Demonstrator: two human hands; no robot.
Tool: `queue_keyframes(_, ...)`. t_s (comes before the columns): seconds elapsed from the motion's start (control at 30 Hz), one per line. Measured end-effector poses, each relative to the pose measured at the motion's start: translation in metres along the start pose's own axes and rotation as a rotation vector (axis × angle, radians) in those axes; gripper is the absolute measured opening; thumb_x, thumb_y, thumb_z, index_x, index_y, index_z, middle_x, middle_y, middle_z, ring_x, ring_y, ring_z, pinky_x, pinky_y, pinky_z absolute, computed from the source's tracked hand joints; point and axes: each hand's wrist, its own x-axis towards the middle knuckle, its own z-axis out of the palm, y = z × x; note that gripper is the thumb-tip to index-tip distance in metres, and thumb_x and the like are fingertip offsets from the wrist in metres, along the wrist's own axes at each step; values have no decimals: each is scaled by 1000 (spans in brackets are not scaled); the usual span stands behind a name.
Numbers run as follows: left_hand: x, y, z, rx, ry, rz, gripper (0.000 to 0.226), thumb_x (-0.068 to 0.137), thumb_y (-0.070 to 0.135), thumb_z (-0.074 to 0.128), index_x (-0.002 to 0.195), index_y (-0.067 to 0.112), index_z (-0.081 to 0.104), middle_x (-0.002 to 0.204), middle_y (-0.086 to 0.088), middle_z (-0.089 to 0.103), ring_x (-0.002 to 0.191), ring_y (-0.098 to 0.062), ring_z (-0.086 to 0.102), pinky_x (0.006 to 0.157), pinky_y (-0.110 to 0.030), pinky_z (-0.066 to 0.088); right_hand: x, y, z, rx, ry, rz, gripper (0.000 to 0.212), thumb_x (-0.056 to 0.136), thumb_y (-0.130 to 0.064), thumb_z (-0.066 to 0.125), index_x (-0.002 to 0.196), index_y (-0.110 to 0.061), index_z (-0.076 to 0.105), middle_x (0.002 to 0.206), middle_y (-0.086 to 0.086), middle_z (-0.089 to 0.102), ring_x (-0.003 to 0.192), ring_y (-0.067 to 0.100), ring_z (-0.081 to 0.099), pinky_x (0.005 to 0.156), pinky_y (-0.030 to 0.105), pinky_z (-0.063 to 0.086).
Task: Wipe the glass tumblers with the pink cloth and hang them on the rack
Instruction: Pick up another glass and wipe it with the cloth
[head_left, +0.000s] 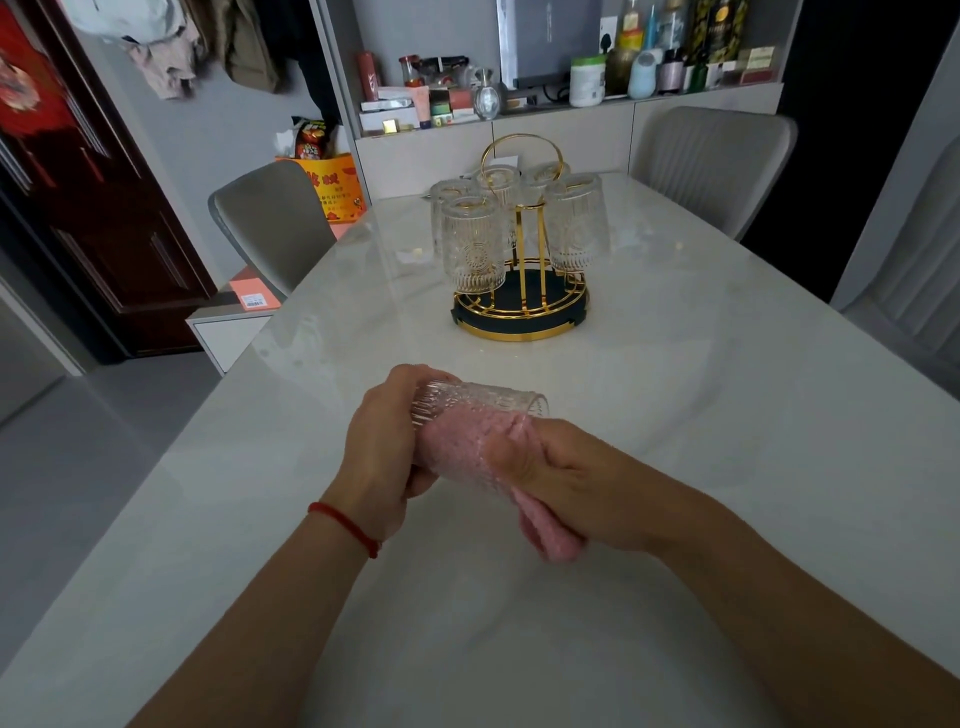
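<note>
Tumblers (475, 244) hang upside down on the gold rack (521, 291) across the pale marble table (727, 415). My left hand (387, 447) grips a ribbed tumbler (467, 410) on its side; my right hand (566, 483) pushes the pink cloth (545, 530) inside. Grey chairs (270, 223) stand around; shelf labels are unreadable.

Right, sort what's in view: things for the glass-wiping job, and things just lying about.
For the job: tumbler in left hand; pink cloth in right hand; gold rack; hung tumblers.

Lying about: snack bag; perfume bottle; white jar; chairs.
</note>
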Motion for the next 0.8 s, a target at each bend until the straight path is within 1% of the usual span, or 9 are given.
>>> queue_keyframes(0.07, -1, -1, 2, -5, 21, -25, 34, 97, 38, 54, 76, 23, 76, 79, -7, 66, 65, -22, 58, 46, -21, 39, -2, 1, 4, 16, -3, -5, 101, 85, -85, 32, 57, 9, 53, 44, 8, 55, 49, 14, 62, 58, 31, 57)
queue_keyframes(0.17, -1, -1, 4, -46, 77, -22, 40, 96, 37, 53, 67, 23, 77, 74, -4, 68, 65, -21, 58, 51, -23, 40, 2, 1, 12, 228, 63, 105, 97, 87, -79, 30, 77, 11, 65, 61, 26, 65, 53, 23, 69, 66, 51, 64)
queue_keyframes(0.23, -4, 1, 7, -63, 105, 52, 47, 99, 33, 51, 61, 25, 76, 66, 5, 71, 64, -15, 66, 51, -23, 47, 3, -3, 13, 362, 102, 194, 95, 85, -80, 27, 112, 1, 70, 89, 47, 65, 54, 31, 68, 55, 37, 61)
queue_keyframes(0.37, -4, -3, 7, -22, 84, 364, 44, 96, 30, 48, 64, 24, 77, 71, 2, 73, 76, -16, 71, 69, -36, 56, 0, -14, 20, 683, 213, 299, 81, 82, -76, 34, 115, -11, 68, 117, 54, 52, 39, 18, 50, 39, 22, 44)
queue_keyframes(0.43, -1, -7, 2, -21, 51, 534, 41, 93, 27, 43, 72, 17, 77, 80, -8, 73, 85, -28, 69, 75, -41, 56, 0, -11, 23, 858, 232, 316, 90, 81, -74, 41, 130, -1, 59, 108, 38, 52, 33, 11, 44, 33, 17, 39)
queue_keyframes(0.53, 2, -13, -3, 6, 12, 733, 43, 99, 20, 36, 85, 3, 72, 86, -14, 71, 85, -27, 66, 74, -35, 53, 1, -7, 25, 1065, 211, 299, 93, 82, -74, 48, 134, 2, 59, 109, 25, 45, 30, 7, 41, 29, 15, 36)
queue_keyframes(0.67, 6, -16, -12, 104, -50, 975, 47, 102, 25, 27, 98, 2, 68, 95, -6, 69, 88, -18, 66, 75, -28, 51, -2, -9, 28, 1315, 119, 250, 75, 87, -66, 47, 95, 2, 78, 99, 19, 76, 32, 10, 54, 25, 15, 37)
queue_keyframes(0.73, 12, -17, -15, 155, -117, 1026, 49, 101, 30, 23, 106, 9, 67, 97, -3, 68, 87, -20, 66, 72, -30, 52, -4, -9, 21, 1281, 119, 241, 79, 93, -66, 41, 91, 4, 77, 85, 16, 76, 29, 10, 53, 24, 15, 35)
queue_keyframes(0.8, 13, -13, -17, 190, -246, 862, 49, 102, 35, 24, 114, 19, 68, 95, -7, 66, 76, -20, 64, 60, -30, 52, -3, -9, 11, 1032, 180, 274, 90, 94, -72, 36, 105, 12, 67, 69, 19, 65, 29, 16, 48, 28, 15, 31)
